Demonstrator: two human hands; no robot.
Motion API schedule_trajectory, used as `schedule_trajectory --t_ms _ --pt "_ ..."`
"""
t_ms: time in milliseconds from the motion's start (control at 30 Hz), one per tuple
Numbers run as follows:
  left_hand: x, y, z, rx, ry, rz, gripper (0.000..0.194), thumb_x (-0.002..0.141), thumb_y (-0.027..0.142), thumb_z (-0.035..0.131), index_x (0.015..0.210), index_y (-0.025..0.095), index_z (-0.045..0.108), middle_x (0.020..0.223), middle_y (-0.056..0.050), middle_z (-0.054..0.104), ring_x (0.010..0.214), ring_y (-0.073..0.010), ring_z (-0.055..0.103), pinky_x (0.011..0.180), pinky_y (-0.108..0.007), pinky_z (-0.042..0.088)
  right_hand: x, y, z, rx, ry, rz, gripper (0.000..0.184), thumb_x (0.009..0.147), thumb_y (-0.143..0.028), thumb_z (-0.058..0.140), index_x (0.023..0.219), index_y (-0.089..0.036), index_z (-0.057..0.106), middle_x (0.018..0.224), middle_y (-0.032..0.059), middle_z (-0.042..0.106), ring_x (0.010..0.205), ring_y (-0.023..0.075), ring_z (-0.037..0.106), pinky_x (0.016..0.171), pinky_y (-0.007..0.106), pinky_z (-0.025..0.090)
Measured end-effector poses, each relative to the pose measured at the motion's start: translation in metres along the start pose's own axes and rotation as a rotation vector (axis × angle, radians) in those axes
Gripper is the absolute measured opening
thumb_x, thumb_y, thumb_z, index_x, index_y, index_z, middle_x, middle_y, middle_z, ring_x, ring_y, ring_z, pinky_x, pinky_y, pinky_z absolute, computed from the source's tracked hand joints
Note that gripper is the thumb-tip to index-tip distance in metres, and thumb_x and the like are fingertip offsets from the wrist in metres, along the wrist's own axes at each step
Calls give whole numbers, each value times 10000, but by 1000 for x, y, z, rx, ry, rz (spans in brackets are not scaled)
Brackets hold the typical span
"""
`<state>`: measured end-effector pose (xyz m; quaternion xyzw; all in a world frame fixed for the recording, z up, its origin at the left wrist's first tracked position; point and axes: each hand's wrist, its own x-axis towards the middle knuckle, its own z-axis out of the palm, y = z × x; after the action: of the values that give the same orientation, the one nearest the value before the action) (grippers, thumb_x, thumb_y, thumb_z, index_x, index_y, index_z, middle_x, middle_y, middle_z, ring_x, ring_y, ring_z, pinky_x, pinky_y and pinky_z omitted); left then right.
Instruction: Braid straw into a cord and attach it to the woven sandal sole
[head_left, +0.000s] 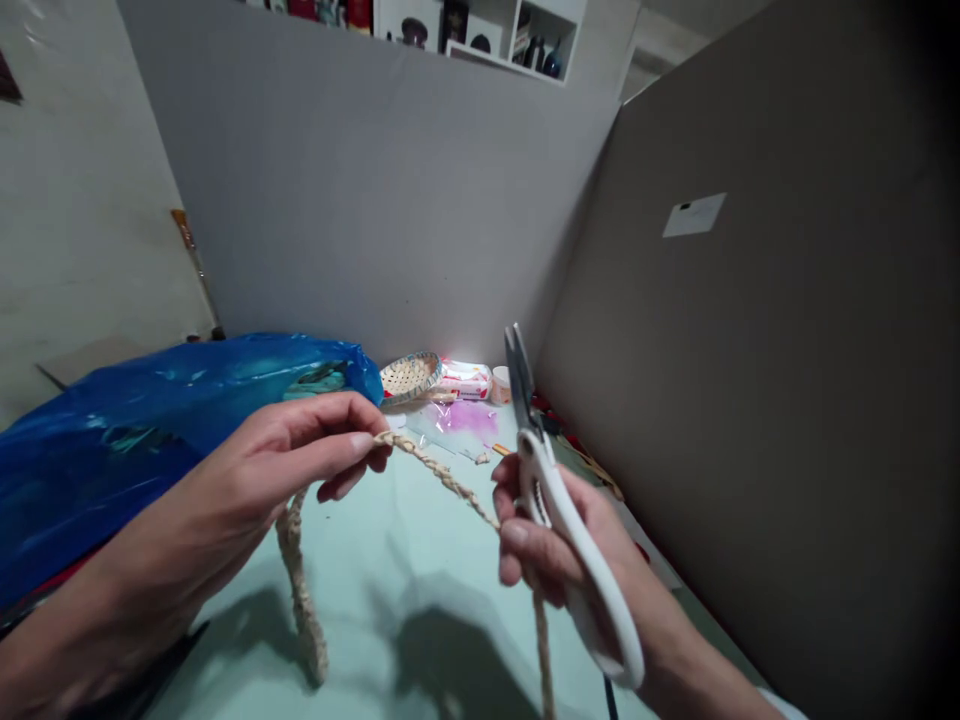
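Note:
A braided, straw-coloured cord point(442, 474) stretches between my two hands above the pale green table. My left hand point(300, 455) pinches it between thumb and fingers, and one end of it hangs down below that hand. In my right hand point(555, 530) are white-handled scissors point(579, 550), held upright with the blades pointing up and away from the cord. The same hand also grips the cord, which runs on downward beneath it. The blades look nearly closed.
A blue plastic bag point(187, 400) bulges at the left. Against the grey back panel point(390, 200) are a small woven basket point(411, 377), a red-and-white packet point(466, 380) and a cup point(500, 385). A purple stain point(469, 417) marks the table point(360, 580). Another panel point(750, 380) stands at the right.

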<state>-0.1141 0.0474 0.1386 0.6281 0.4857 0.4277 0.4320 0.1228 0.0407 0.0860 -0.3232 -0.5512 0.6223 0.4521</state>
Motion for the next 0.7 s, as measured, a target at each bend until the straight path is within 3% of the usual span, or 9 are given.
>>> schedule_trajectory --t_ms 133,267,400,533,700 --pt "-4 3 -6 -41 17 -13 242 808 468 632 890 263 730 632 14 581 591 -124 469 514 -213 347 15 -27 -6 -62 -58 -113 342 757 -283 760 1020 -207 554 824 -19 547 535 63 592 413 140 344" --pt "-6 6 -6 -19 -15 -9 230 794 450 657 847 254 767 524 20 541 505 -110 397 465 -224 297 23 -36 2 -6 -178 -133 323 788 -263 726 1049 -218 542 834 -24 536 500 35 573 385 118 308" --pt "-9 11 -5 35 60 86 147 784 368 666 801 262 767 665 -1 666 584 -136 496 524 -231 364 24 -37 13 64 -203 -115 331 773 -280 722 1026 -211 520 796 -34 531 444 20 514 377 134 299" --pt "-13 15 1 339 126 223 172 820 363 610 804 265 750 781 -2 707 727 -186 598 642 -251 430 22 -39 20 95 -190 -74 322 773 -288 708 1000 -204 495 767 -32 545 434 27 481 390 157 300" --pt "-20 12 17 628 106 443 223 873 324 549 1015 259 709 1029 -27 699 967 -214 601 868 -290 428 21 -36 28 175 -233 -27 262 799 -261 662 991 -194 497 686 -51 517 388 7 371 384 175 186"
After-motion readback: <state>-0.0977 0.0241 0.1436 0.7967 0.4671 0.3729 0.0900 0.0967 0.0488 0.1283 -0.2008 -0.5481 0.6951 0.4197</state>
